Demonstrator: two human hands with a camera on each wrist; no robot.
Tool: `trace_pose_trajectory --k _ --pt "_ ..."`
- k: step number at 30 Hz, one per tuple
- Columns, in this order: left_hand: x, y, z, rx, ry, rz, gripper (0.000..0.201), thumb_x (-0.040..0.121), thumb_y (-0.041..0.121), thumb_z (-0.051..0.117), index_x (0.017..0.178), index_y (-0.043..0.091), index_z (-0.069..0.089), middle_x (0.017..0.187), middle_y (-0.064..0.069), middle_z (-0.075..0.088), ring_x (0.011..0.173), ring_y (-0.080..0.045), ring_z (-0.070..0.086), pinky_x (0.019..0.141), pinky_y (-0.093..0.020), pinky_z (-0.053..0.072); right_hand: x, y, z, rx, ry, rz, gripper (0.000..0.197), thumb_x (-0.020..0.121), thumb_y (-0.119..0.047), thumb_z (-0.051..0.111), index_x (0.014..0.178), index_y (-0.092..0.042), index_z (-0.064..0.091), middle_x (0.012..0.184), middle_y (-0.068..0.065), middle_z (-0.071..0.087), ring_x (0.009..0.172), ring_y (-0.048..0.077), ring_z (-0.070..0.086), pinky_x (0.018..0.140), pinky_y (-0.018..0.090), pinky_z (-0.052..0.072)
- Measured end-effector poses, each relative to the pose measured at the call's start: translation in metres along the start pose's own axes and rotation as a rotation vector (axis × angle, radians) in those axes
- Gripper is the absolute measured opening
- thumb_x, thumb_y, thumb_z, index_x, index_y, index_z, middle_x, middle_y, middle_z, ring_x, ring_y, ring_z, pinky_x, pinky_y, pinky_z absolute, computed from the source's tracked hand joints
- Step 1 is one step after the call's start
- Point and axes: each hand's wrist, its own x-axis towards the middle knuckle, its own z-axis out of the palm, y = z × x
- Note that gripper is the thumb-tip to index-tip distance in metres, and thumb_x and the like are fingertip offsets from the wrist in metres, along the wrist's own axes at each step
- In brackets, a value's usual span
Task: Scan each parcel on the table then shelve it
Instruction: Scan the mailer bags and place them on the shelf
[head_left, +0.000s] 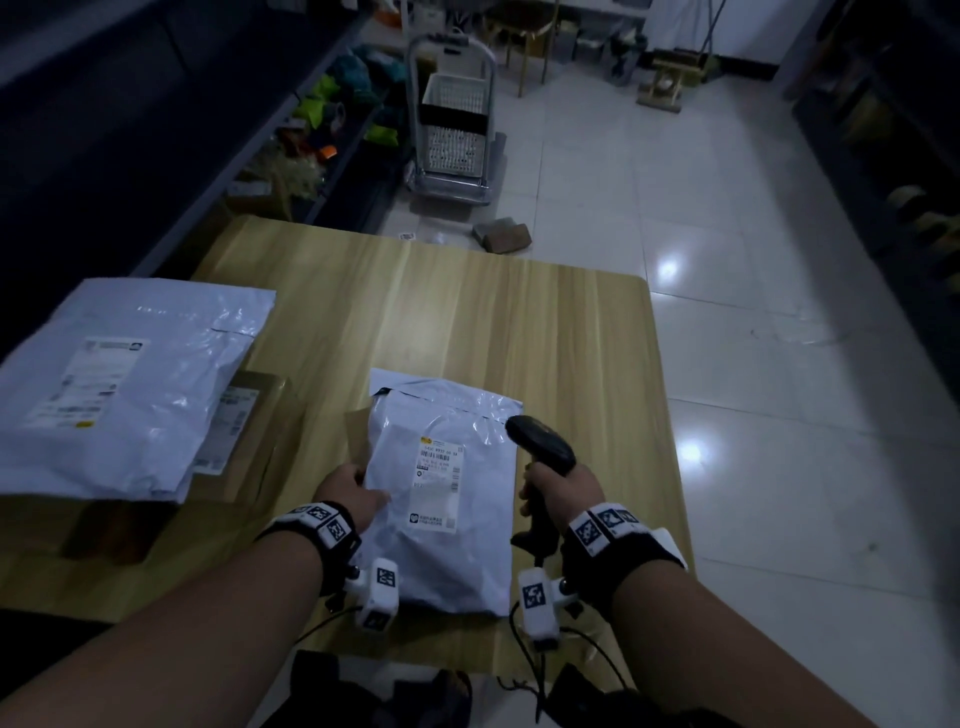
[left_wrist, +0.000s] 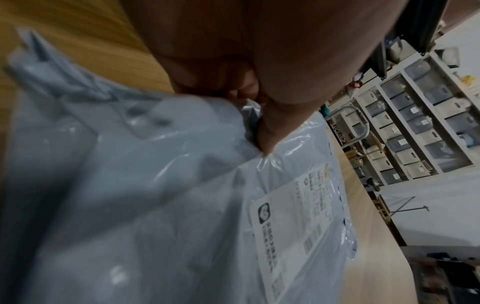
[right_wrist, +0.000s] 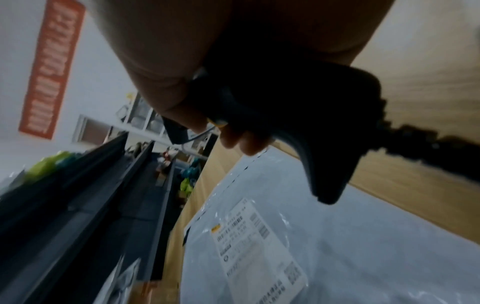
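Note:
A white plastic mailer parcel (head_left: 452, 540) lies near the front edge of the wooden table (head_left: 519, 322), its shipping label (head_left: 439, 483) facing up. My left hand (head_left: 358, 491) grips the parcel's left edge. In the left wrist view the thumb (left_wrist: 270, 131) presses into the wrinkled parcel (left_wrist: 155, 195) with the fingers curled beneath. My right hand (head_left: 558, 493) holds a black barcode scanner (head_left: 540, 447) by its handle just right of the parcel, head tilted toward the label. In the right wrist view, the scanner (right_wrist: 298, 123) hangs above the label (right_wrist: 257, 236).
A larger white mailer (head_left: 130, 384) lies on a brown cardboard box (head_left: 254, 431) at the table's left. Dark shelving (head_left: 291, 135) with coloured goods runs along the left. A trolley with a white basket (head_left: 454, 135) and a brown block (head_left: 504, 236) stand on the tiled floor beyond.

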Motion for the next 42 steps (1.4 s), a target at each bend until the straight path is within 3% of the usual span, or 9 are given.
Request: trace_pose_trajectory --k 4,8,13,21,26,30,35,39,42 --pt "0.002 -0.001 -0.001 0.0 -0.007 0.001 0.038 0.083 0.024 0.077 0.118 0.01 0.068 0.1 -0.006 0.073 0.087 -0.027 0.069 0.074 -0.032 0.052 -0.004 -0.002 0.013 -0.199 -0.062 0.027 0.019 0.087 -0.013 0.068 0.104 -0.004 0.071 0.073 0.013 0.063 0.056 0.026 0.06 0.057 0.044 0.059" --pt "0.004 0.002 0.003 0.033 -0.004 -0.002 0.036 0.087 0.019 0.074 0.119 0.006 0.065 0.108 -0.01 0.072 0.09 -0.029 0.066 0.08 -0.034 0.054 -0.004 -0.002 0.014 -0.252 -0.108 0.083 0.022 0.079 -0.016 0.07 0.097 -0.003 0.068 0.067 0.01 0.06 0.05 0.024 0.055 0.057 0.039 0.053" --pt "0.006 0.004 0.004 0.067 -0.002 -0.014 0.055 0.088 0.021 0.075 0.135 0.004 0.054 0.128 -0.017 0.066 0.101 -0.032 0.063 0.082 -0.034 0.049 -0.009 -0.008 0.01 -0.225 -0.111 0.094 0.015 0.081 -0.015 0.067 0.093 -0.008 0.063 0.057 0.006 0.053 0.045 0.021 0.049 0.053 0.032 0.045" --pt "0.01 -0.002 0.003 0.034 -0.008 -0.004 0.041 0.082 0.021 0.074 0.12 0.008 0.065 0.11 -0.01 0.072 0.092 -0.029 0.067 0.083 -0.035 0.055 -0.013 -0.007 0.007 -0.141 -0.112 0.172 0.031 0.078 -0.015 0.069 0.108 -0.005 0.066 0.06 0.008 0.052 0.047 0.021 0.049 0.056 0.036 0.045" --pt "0.006 0.001 0.001 0.027 -0.022 0.009 0.029 0.084 0.018 0.073 0.111 0.008 0.068 0.098 -0.01 0.072 0.088 -0.031 0.068 0.076 -0.031 0.052 -0.007 -0.003 0.003 -0.126 -0.091 0.204 0.025 0.073 -0.021 0.073 0.091 -0.005 0.065 0.056 0.009 0.048 0.044 0.021 0.046 0.056 0.038 0.042" --pt "0.009 -0.001 -0.001 -0.006 -0.035 0.002 0.035 0.081 0.022 0.073 0.113 0.01 0.069 0.099 -0.01 0.074 0.085 -0.03 0.07 0.078 -0.035 0.057 0.001 0.005 -0.004 -0.054 -0.037 0.168 0.027 0.083 -0.017 0.071 0.101 0.002 0.067 0.067 0.015 0.057 0.051 0.025 0.053 0.064 0.044 0.048" --pt "0.01 -0.002 0.002 -0.05 -0.018 0.01 0.031 0.082 0.026 0.077 0.108 0.01 0.07 0.094 -0.009 0.074 0.08 -0.026 0.069 0.073 -0.033 0.054 0.014 0.027 -0.02 0.069 0.057 0.154 0.032 0.09 -0.011 0.076 0.113 0.009 0.066 0.069 0.018 0.059 0.051 0.026 0.056 0.06 0.04 0.051" --pt "0.011 -0.006 0.005 -0.044 -0.024 0.015 0.038 0.082 0.03 0.081 0.112 0.01 0.068 0.099 -0.01 0.073 0.082 -0.027 0.068 0.074 -0.032 0.052 0.027 0.042 -0.036 -0.066 0.086 0.198 0.038 0.082 -0.034 0.09 0.104 -0.006 0.075 0.079 0.018 0.077 0.067 0.037 0.077 0.072 0.054 0.066" --pt "0.014 -0.008 0.004 -0.039 -0.027 0.02 0.047 0.079 0.032 0.082 0.117 0.009 0.068 0.104 -0.01 0.074 0.086 -0.028 0.069 0.076 -0.034 0.053 0.039 0.05 -0.042 -0.198 0.116 0.187 0.046 0.075 -0.05 0.09 0.101 -0.014 0.079 0.083 0.011 0.08 0.075 0.033 0.077 0.081 0.045 0.065"
